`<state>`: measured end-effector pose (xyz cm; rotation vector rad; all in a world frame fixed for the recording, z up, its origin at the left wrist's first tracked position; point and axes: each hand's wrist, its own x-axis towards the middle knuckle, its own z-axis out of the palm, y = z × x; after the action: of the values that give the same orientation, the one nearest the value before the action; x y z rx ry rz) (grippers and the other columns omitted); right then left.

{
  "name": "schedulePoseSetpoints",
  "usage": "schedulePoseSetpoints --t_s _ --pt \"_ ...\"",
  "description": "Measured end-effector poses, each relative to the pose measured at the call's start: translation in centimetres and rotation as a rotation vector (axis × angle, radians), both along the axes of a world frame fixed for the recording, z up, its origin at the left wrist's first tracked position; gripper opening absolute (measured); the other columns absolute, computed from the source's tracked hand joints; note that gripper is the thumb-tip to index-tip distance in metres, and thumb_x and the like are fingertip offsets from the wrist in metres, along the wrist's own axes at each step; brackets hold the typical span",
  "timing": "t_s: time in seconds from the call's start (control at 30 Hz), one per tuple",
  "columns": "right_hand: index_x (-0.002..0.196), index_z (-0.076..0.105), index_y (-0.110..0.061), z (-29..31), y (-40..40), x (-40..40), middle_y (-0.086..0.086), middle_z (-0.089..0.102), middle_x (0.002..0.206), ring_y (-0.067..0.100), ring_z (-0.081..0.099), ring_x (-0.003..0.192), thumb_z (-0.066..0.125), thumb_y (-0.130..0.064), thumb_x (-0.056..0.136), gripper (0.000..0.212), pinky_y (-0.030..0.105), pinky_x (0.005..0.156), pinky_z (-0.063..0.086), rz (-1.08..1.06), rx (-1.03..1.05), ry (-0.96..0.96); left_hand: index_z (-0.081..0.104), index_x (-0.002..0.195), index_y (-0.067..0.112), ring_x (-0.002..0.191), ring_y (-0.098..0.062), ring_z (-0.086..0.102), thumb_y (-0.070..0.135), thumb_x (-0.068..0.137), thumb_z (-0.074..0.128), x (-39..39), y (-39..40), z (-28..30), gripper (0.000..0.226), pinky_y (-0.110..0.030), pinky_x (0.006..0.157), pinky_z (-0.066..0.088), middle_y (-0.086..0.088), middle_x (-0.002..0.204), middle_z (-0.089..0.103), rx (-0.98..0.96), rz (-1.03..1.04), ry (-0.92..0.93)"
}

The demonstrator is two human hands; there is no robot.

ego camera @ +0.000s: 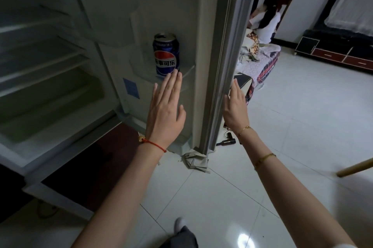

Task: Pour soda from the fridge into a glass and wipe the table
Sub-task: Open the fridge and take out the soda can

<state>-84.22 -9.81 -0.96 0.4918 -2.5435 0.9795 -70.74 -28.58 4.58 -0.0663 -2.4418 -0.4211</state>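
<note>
A blue soda can (pixel 166 55) with a red, white and blue logo stands upright on a shelf inside the open fridge door (pixel 218 50); its top looks opened. My left hand (pixel 165 106) is flat and open just below the can, fingertips at its base, holding nothing. To the right, my right hand (pixel 236 108) is open with fingers together, resting against the outer edge of the fridge door. The fridge interior (pixel 50 78) at left shows bare white shelves. No glass or table is in view.
A crumpled cloth (pixel 196 160) lies on the white tiled floor under the door's corner. A person sits on a bed (pixel 262 60) behind the door. A low dark cabinet (pixel 339 54) stands at far right. A wooden stick (pixel 355 169) pokes in from the right edge.
</note>
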Motion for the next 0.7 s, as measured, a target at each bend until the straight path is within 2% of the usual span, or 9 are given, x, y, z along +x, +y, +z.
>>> schedulePoseSetpoints --t_s 0.27,0.53,0.7 --pt "0.155 0.011 -0.010 0.3 1.5 -7.5 0.009 0.014 0.163 0.021 0.012 0.151 0.028 -0.022 0.103 0.056 0.039 0.124 0.012 0.047 -0.011 -0.039 0.015 0.155 0.012 0.151 -0.013 0.006 0.011 0.091 0.052 -6.0 2.2 -0.4 0.074 -0.046 0.123 0.003 0.000 0.163 0.013 -0.053 0.006 0.047" --pt "0.153 0.015 -0.024 0.0 2.6 -16.6 0.001 0.028 0.158 0.019 0.024 0.147 0.024 -0.035 0.094 0.061 0.046 0.120 0.023 0.154 -0.084 -0.103 0.023 0.154 0.012 0.150 -0.014 0.014 0.014 0.094 0.050 -12.3 4.6 0.2 0.065 -0.049 0.123 0.005 -0.001 0.161 0.022 -0.058 0.019 0.060" --pt "0.142 0.031 -0.022 0.3 2.0 -21.2 0.008 0.048 0.136 0.028 0.046 0.123 0.025 -0.037 0.090 0.055 0.052 0.106 0.039 0.174 -0.128 -0.150 0.024 0.153 0.012 0.149 -0.015 0.018 0.016 0.095 0.049 -16.1 5.3 0.5 0.063 -0.049 0.123 0.008 -0.001 0.160 0.025 -0.089 0.033 0.057"
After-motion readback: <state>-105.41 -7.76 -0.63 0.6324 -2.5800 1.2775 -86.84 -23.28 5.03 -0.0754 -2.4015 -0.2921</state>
